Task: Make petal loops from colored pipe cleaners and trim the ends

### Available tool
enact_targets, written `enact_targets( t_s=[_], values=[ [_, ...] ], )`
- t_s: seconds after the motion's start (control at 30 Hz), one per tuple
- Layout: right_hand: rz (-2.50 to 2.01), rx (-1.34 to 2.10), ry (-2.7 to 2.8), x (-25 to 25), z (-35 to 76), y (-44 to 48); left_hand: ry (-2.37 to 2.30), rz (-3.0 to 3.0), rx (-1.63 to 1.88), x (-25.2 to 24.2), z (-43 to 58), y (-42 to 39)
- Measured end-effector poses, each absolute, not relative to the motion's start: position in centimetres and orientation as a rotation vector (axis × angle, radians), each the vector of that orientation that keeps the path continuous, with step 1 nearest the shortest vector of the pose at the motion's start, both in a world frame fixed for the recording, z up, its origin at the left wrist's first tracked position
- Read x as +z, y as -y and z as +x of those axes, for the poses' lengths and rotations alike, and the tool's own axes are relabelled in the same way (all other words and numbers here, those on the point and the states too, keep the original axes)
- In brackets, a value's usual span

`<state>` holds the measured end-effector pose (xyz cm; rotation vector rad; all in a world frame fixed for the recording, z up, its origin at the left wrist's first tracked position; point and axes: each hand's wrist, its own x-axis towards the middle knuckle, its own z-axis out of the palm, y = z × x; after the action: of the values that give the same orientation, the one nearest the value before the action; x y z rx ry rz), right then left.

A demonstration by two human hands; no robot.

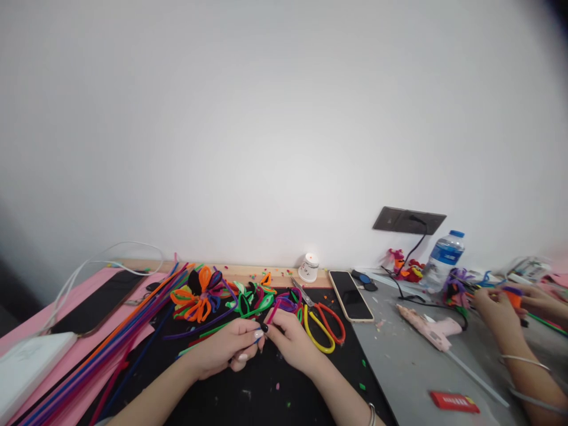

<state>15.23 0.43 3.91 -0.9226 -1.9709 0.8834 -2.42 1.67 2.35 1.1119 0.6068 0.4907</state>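
Note:
My left hand (224,350) and my right hand (293,340) meet over a black mat (248,396), fingertips pinched together on a thin pipe cleaner (261,332) that looks dark blue or magenta. Just beyond the fingers lie bent purple, green and magenta pipe cleaner loops (275,303). An orange, purple and black pipe cleaner flower (200,294) rests further left. Scissors with a red and a yellow handle (322,325) lie right beside my right hand.
Long straight pipe cleaners (119,337) fan across the left on pink sheets. A phone (350,294), a small white pot (308,267), a pink glue gun (428,328), a water bottle (444,257) and a red packet (453,402) lie to the right. Another person's hands (501,307) work at the far right.

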Motion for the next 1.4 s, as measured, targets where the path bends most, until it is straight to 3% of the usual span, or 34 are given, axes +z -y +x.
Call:
enact_targets(
  t_s=[0.33, 0.77, 1.1, 1.23, 1.4],
  values=[
    [-1.007, 1.237, 1.774, 3.7, 15.3, -0.5, -0.713, 1.414, 0.532, 2.5, -2.0, -1.7],
    [-1.132, 1.329, 1.515, 3.8, 14.6, -0.5, -0.955, 2.232, 0.678, 3.1, -1.5, -1.3],
    [-0.815, 1.540, 1.085, 3.2, 14.6, -1.0, -0.938, 1.727, 0.901, 3.0, -1.5, -1.8],
    [-0.838, 1.437, 1.059, 3.0, 14.7, -1.2, -0.949, 1.490, 1.023, 2.7, -1.6, -2.1],
    [-1.092, 1.173, 1.446, 2.7, 14.3, -1.0, -0.871, 1.220, 1.034, 2.6, -1.1, -1.6]
  ],
)
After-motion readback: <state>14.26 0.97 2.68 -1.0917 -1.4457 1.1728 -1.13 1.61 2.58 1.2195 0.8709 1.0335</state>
